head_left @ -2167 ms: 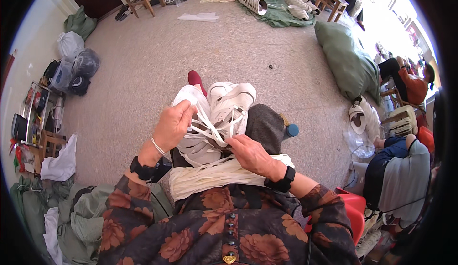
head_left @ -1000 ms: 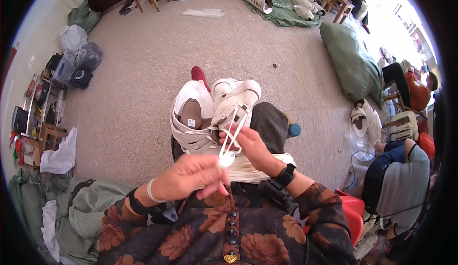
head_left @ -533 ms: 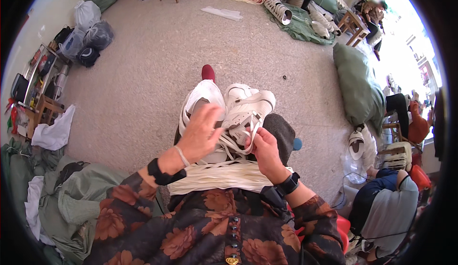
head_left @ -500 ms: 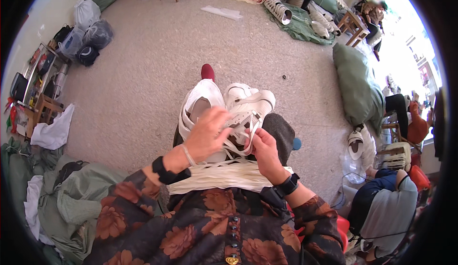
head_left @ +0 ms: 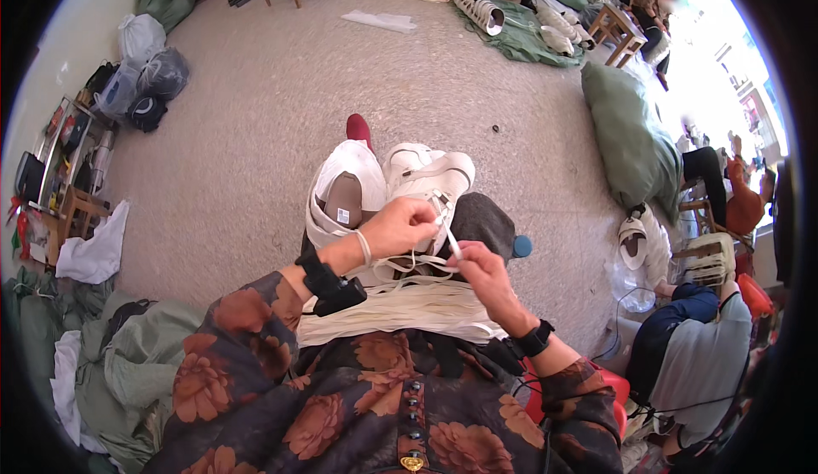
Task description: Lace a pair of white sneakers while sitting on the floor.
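A white lace-up shoe (head_left: 433, 171) lies over my lap, toe pointing away from me. My left hand (head_left: 396, 228) is closed at its eyelets, fingertips pinched on the white shoelace (head_left: 449, 234). To the right and nearer me, my right hand (head_left: 486, 276) pinches the same lace, which runs taut between the two hands. Left of this shoe sits another white shoe (head_left: 322, 218), its brown insole facing up with a small white label. Loose lace loops hang below my left hand. Across my lap rests a thick bundle of white laces (head_left: 392, 314).
Green cloth sacks (head_left: 141, 363) lie at the left, and a large stuffed green sack (head_left: 626, 141) stands at the right. A seated person (head_left: 694, 359) is close on my right. A blue cap (head_left: 522, 246) shows beside my knee. Plastic bags (head_left: 162, 73) sit far left.
My left hand has moved right and closed at the shoe's eyelets. My right hand has drawn down and right with the lace, which is now stretched straight. The whole view has shifted slightly.
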A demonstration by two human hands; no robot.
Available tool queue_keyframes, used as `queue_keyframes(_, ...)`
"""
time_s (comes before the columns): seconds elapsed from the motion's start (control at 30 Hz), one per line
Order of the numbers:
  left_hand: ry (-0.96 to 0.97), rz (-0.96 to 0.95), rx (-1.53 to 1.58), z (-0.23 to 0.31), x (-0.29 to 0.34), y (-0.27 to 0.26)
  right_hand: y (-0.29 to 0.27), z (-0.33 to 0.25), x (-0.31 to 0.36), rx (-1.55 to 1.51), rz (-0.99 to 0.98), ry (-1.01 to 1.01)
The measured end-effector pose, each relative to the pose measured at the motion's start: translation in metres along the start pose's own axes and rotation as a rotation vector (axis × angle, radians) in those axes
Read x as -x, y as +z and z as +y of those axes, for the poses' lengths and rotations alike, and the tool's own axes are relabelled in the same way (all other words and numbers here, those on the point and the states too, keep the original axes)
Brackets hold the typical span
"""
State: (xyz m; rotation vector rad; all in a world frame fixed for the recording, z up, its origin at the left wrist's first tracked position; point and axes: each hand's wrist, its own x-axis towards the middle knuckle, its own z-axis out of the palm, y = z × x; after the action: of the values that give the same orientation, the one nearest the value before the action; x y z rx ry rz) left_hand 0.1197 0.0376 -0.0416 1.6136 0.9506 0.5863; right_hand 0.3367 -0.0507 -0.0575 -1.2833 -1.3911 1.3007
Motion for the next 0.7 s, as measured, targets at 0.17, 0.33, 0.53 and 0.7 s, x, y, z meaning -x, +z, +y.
queue_keyframes(0.17,-0.359,0.064,0.424,0.014,0.002,-0.02,-0.026,-0.01,-0.004,-0.408,0.055,0.32)
queue_keyframes(0.33,-0.103,0.11,-0.115,0.008,-0.013,-0.024,-0.002,-0.015,-0.035,0.075,0.07,0.124)
queue_keyframes(0.53,0.042,0.17,-0.356,0.012,-0.026,-0.037,0.0,-0.016,-0.052,0.522,0.043,-0.266)
queue_keyframes(0.7,-0.014,0.074,-0.449,0.006,-0.023,-0.058,-0.032,-0.012,-0.039,-0.069,-0.14,0.187)
